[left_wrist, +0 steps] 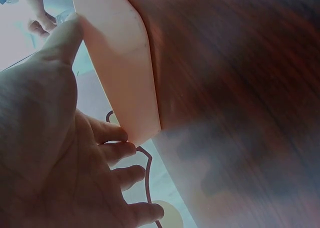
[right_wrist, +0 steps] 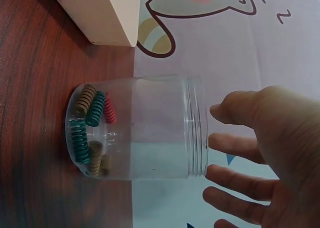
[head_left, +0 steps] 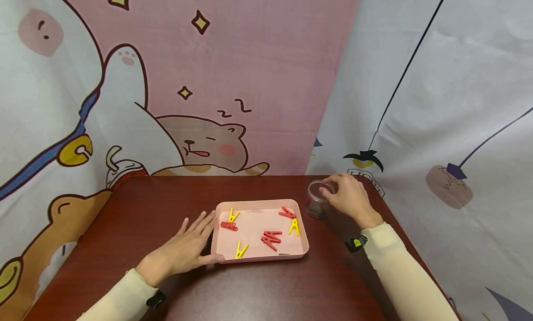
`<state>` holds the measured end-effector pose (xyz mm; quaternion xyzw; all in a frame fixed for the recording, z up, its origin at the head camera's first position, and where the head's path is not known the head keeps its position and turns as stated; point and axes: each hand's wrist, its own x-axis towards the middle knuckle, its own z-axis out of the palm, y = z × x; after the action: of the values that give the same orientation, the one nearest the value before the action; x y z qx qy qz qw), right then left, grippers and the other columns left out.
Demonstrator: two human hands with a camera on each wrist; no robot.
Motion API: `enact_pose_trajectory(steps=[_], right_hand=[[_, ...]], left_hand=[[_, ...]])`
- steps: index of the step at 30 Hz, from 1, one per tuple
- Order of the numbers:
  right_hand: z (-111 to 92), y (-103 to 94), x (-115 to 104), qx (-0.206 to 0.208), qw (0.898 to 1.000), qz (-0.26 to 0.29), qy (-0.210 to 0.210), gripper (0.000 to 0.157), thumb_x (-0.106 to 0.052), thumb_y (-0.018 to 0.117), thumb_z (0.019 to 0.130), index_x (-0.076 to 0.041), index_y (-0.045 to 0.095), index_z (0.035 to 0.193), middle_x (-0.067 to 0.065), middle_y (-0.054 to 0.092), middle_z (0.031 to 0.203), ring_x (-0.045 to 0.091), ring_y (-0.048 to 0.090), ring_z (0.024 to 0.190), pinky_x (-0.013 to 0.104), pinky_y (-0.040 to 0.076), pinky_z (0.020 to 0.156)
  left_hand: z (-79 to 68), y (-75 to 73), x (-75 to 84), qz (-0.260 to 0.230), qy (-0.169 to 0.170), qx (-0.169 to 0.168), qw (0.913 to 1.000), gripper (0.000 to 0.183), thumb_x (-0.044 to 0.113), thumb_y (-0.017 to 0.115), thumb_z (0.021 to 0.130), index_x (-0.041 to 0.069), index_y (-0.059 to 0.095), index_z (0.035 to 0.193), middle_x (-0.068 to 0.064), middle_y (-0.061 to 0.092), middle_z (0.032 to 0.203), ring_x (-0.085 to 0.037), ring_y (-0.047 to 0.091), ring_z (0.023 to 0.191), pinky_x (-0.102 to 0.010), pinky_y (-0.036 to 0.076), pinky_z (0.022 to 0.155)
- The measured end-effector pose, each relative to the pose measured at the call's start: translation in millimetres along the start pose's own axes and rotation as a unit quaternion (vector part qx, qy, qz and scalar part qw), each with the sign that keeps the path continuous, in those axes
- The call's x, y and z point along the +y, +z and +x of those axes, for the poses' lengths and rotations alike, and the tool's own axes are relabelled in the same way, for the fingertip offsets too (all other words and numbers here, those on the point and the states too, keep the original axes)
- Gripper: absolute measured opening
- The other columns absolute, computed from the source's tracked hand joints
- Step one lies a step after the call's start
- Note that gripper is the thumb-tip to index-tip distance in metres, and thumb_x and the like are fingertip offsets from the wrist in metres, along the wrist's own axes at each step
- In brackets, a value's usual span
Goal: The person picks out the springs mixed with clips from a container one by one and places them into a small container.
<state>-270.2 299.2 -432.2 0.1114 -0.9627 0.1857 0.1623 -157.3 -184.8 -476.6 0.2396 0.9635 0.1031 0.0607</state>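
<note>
A shallow pink tray (head_left: pixel 256 258) holds several red clothespins (head_left: pixel 271 237) and several yellow clothespins (head_left: pixel 294 227). At its left side lies my left hand (head_left: pixel 183 249), fingers spread and fairly straight, thumb at the near corner; the left wrist view shows fingertips against the tray wall (left_wrist: pixel 122 72). My right hand (head_left: pixel 350 196) hovers at the mouth of a clear, lidless jar (head_left: pixel 316 205), its fingers loosely extended around the rim. In the right wrist view several coil springs, including a green spring (right_wrist: pixel 80 140) and a red spring (right_wrist: pixel 110 107), lie at the jar's bottom. Whether the fingertips touch the rim, I cannot tell.
All of this stands on a dark reddish-brown wooden table (head_left: pixel 266 293). A cartoon-printed cloth (head_left: pixel 283 80) hangs directly behind the table's far edge and down along its sides. The jar stands just right of the tray's far right corner.
</note>
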Motion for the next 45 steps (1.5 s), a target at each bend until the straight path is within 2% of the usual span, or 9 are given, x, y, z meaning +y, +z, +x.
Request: enact_pose_trajectory(steps=[15,27,31,36,41,43,45], right_hand=[[-1,-1.4,-10,0.015,1.0,0.003,-0.008,0.036,-0.04,0.08,0.095,-0.015,0.081,0.12,0.012,0.071,0.124,0.038,0.068,0.112,0.06,0.056,0.09],[-4,5.8,-34,0.012,0.994,0.044,-0.101,0.026,-0.038,0.081,0.095,-0.026,0.08,0.119,0.002,0.069,0.128,0.029,0.066,0.119,0.057,0.055,0.094],[-5,6.9,-44,-0.002,0.989,0.051,-0.137,0.026,-0.038,0.08,0.096,-0.029,0.079,0.12,-0.001,0.068,0.131,0.027,0.066,0.118,0.054,0.054,0.096],[-6,8.1,-57,-0.029,0.983,0.043,-0.174,0.028,-0.034,0.082,0.095,-0.028,0.078,0.122,-0.001,0.068,0.133,0.023,0.066,0.105,0.055,0.051,0.101],[-7,12.0,-69,-0.07,0.975,0.026,-0.209,0.032,-0.032,0.084,0.093,-0.029,0.078,0.124,-0.005,0.069,0.131,0.018,0.066,0.116,0.053,0.054,0.105],[-7,13.7,-75,-0.092,0.969,0.022,-0.227,0.033,-0.033,0.084,0.092,-0.03,0.077,0.125,-0.007,0.069,0.129,0.017,0.065,0.122,0.049,0.056,0.104],[-8,15.5,-80,-0.112,0.962,0.023,-0.247,0.033,-0.031,0.084,0.093,-0.029,0.077,0.125,-0.008,0.069,0.127,0.016,0.065,0.121,0.046,0.057,0.103]], left_hand=[[-0.4,1.2,-2.1,0.0,0.001,0.002,1.0,0.112,0.081,0.06,0.092,0.007,0.028,0.17,-0.012,0.018,0.18,-0.041,0.017,0.167,-0.077,0.019,0.126],[-0.9,0.0,-0.2,-0.002,0.002,0.003,1.0,0.112,0.08,0.062,0.092,0.006,0.029,0.169,-0.013,0.019,0.18,-0.041,0.018,0.167,-0.077,0.019,0.126],[-0.7,0.1,-0.1,0.001,0.003,0.003,1.0,0.112,0.08,0.061,0.092,0.006,0.029,0.169,-0.013,0.019,0.18,-0.041,0.018,0.167,-0.077,0.019,0.126],[-0.6,-0.4,0.0,0.003,0.005,0.005,1.0,0.111,0.08,0.061,0.093,0.007,0.029,0.17,-0.013,0.019,0.18,-0.041,0.017,0.167,-0.077,0.019,0.126],[0.0,-1.5,0.3,0.002,0.007,0.002,1.0,0.111,0.079,0.062,0.093,0.007,0.028,0.17,-0.013,0.02,0.18,-0.041,0.017,0.167,-0.077,0.019,0.125],[0.3,-1.6,0.4,0.003,0.008,0.001,1.0,0.111,0.079,0.062,0.093,0.007,0.028,0.17,-0.013,0.02,0.18,-0.041,0.017,0.167,-0.077,0.019,0.125],[0.5,-1.5,0.3,0.002,0.009,0.0,1.0,0.111,0.079,0.062,0.093,0.008,0.027,0.17,-0.013,0.019,0.18,-0.041,0.017,0.167,-0.077,0.019,0.125]])
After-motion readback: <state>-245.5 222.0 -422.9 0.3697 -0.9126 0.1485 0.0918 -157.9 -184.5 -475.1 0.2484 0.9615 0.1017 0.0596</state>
